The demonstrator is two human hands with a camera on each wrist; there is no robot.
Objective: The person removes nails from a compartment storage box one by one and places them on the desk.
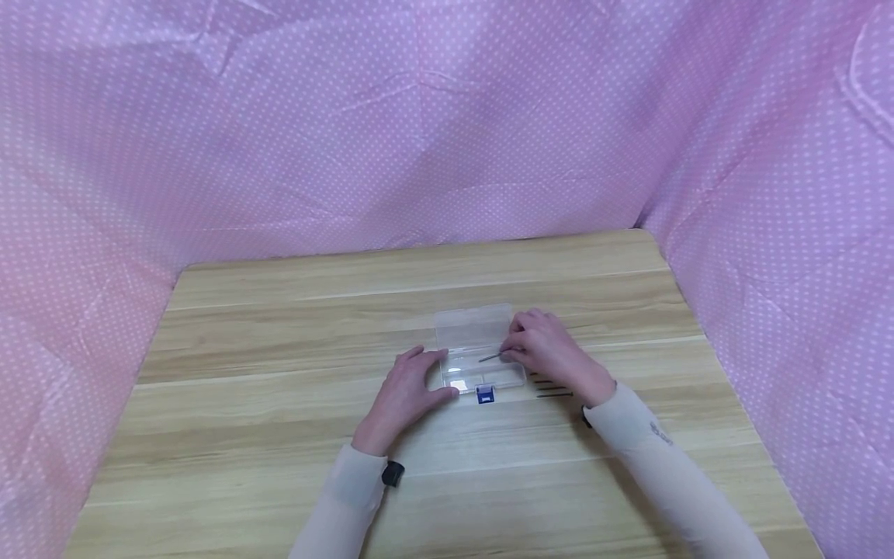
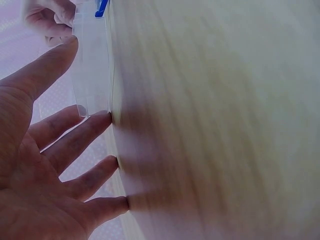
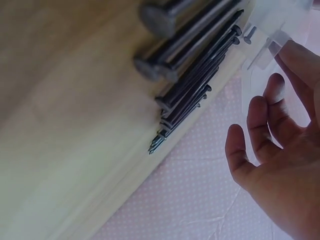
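A clear plastic box [image 1: 515, 378] lies on the table with its lid [image 1: 475, 326] folded back and a blue latch [image 1: 485, 394] at the front. My left hand [image 1: 408, 388] holds the box at its left end, thumb at the front corner and fingers toward the back. Over the box, my right hand [image 1: 548, 349] pinches a dark nail [image 1: 490, 357] between thumb and fingertips, its free end pointing left. To the right of the box lie several dark nails [image 3: 172, 97] in a row, partly under the right forearm in the head view.
The wood-grain table [image 1: 265, 435] reaches out on all sides of the box. Pink dotted cloth [image 1: 391, 155] hangs behind it and along both sides. Each wrist carries a black strap [image 1: 393, 473] near the pale sleeve [image 1: 342, 497].
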